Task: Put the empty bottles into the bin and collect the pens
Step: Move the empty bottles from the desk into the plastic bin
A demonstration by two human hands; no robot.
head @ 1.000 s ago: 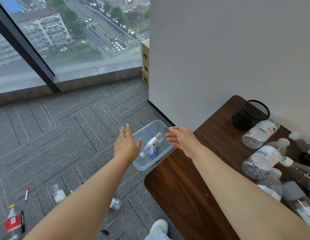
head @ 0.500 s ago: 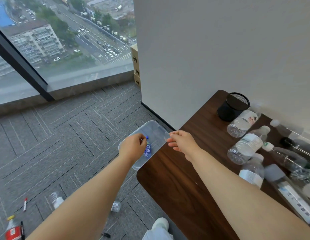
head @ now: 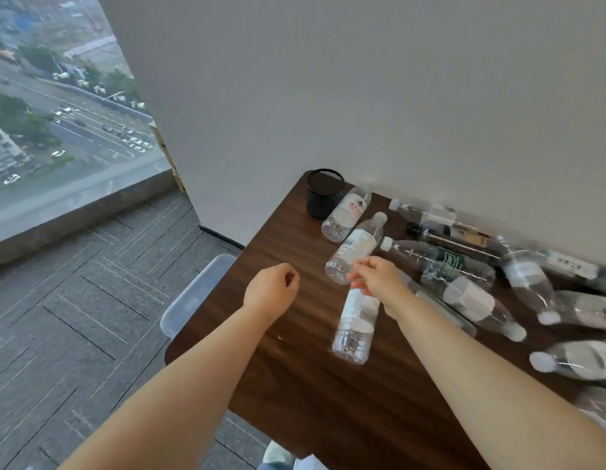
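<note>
Many bottles litter the dark wooden table beside grey carpet.

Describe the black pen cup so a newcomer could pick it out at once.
Start at the dark wooden table against the white wall and go to its far left corner, nearest the window. The black mesh pen cup stands upright there, beside a red-labelled bottle. It is the only dark, opaque, standing thing among clear bottles lying flat.

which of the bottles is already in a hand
The clear bottle with the white label, held near its top by the right hand with its base toward the camera. The rest lie untouched on the table.
</note>
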